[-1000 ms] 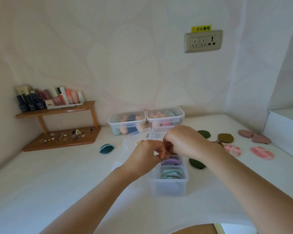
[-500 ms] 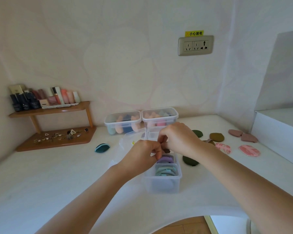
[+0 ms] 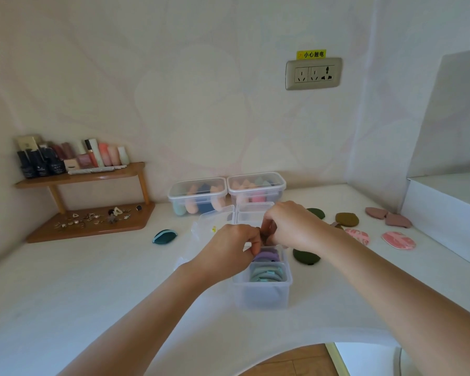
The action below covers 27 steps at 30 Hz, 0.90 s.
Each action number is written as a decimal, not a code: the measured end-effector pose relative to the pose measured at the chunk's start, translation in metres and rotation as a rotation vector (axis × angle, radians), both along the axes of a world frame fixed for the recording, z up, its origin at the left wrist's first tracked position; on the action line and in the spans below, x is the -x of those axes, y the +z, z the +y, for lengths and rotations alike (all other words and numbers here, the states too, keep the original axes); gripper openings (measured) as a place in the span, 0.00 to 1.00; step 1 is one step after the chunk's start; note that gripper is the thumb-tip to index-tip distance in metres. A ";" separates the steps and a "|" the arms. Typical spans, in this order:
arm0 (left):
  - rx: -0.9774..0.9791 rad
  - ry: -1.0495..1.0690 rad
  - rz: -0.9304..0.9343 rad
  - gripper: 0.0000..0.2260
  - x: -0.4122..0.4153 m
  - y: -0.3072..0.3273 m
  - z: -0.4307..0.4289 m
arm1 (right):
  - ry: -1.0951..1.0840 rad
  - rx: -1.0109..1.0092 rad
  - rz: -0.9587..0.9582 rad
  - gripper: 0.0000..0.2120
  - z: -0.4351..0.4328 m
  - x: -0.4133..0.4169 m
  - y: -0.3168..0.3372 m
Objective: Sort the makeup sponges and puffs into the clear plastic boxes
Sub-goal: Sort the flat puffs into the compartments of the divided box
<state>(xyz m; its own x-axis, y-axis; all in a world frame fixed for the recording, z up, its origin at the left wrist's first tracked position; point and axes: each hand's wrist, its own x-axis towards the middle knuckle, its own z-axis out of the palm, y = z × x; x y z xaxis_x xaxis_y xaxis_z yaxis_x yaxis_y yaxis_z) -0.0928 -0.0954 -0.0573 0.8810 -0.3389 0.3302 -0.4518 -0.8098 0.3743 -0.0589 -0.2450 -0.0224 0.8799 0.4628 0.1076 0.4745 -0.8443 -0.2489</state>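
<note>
The left hand (image 3: 228, 245) and the right hand (image 3: 296, 226) both pinch with curled fingers one small dark puff (image 3: 266, 235) just above the open clear box (image 3: 261, 294), I think to slide it upright beside the purple and blue puffs (image 3: 267, 272) standing there on edge. Behind stand two lidded boxes (image 3: 197, 185) with sponges (image 3: 192, 206); I count eight loose puffs (image 3: 306, 257) around on the table (image 3: 92, 280).

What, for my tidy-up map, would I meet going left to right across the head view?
Shelf → teal puff → left lidded box → right lidded box → olive puff → mauve puffs.
</note>
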 end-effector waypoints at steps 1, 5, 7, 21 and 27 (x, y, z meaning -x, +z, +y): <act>-0.003 -0.001 0.012 0.10 0.000 0.001 0.000 | -0.014 0.034 0.009 0.07 0.000 -0.001 -0.001; 0.000 -0.011 0.029 0.09 0.001 0.001 0.001 | -0.015 0.189 -0.023 0.07 0.005 -0.001 0.000; -0.010 0.017 0.011 0.08 0.002 0.001 0.000 | -0.013 0.297 -0.056 0.11 0.009 0.001 0.004; -0.201 0.069 0.061 0.14 -0.003 -0.002 0.000 | 0.090 -0.268 0.232 0.09 -0.034 -0.005 0.002; -0.296 0.066 0.132 0.15 -0.009 -0.002 -0.005 | -0.195 -0.512 0.129 0.07 -0.095 -0.028 -0.012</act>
<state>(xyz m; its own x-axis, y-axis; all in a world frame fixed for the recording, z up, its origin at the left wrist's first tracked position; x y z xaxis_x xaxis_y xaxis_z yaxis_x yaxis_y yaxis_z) -0.0842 -0.1008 -0.0589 0.9329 -0.3437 0.1074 -0.3578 -0.9183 0.1697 -0.0312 -0.3402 -0.0349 0.9648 0.2075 0.1617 0.2606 -0.6695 -0.6956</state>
